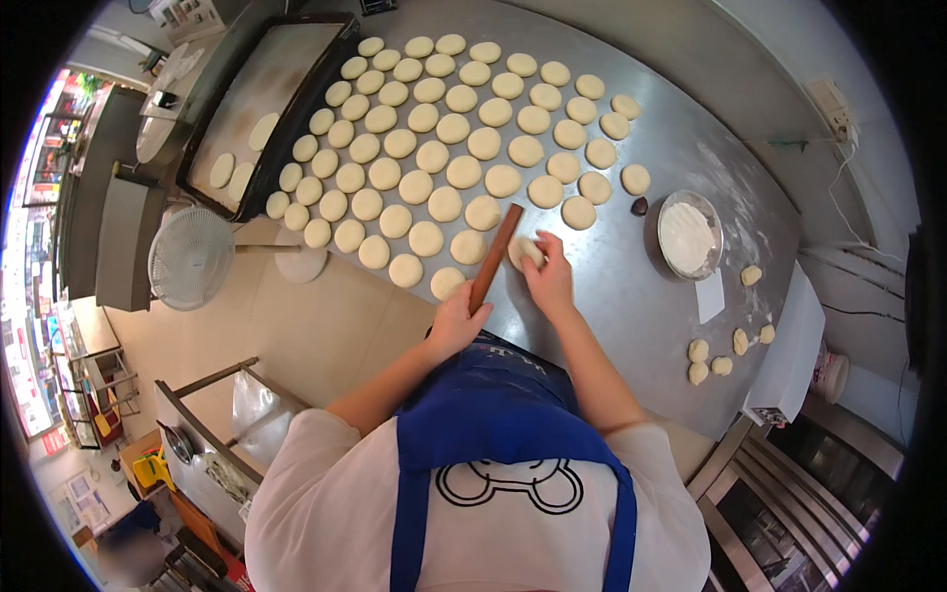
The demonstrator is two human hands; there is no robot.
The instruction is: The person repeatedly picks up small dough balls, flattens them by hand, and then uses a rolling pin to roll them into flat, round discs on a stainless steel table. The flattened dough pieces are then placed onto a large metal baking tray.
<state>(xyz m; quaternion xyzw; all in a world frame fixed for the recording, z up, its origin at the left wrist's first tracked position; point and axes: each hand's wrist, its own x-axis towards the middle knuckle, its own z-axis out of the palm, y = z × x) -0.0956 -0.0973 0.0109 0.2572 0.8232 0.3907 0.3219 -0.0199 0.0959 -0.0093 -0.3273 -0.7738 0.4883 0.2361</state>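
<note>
My left hand (457,320) grips the lower end of a brown wooden rolling pin (496,259), which slants up and right above the steel table (614,318). In my right hand (549,275) is a round piece of dough (524,252), thumb across its face and fingers along its right edge. Part of that piece is hidden by the thumb. Many flattened dough rounds (445,203) lie in slanting rows beyond and left of the pin. The nearest round to my left hand (447,283) sits just above it, close to the table's front edge.
Right of my hands stands a metal bowl of flour (688,235), beside a white card (710,296) and a small dark lump (639,206). Several small dough pieces (721,365) lie farther right. A black-rimmed baking tray (244,96) holding three flat rounds and a fan (192,257) are at left.
</note>
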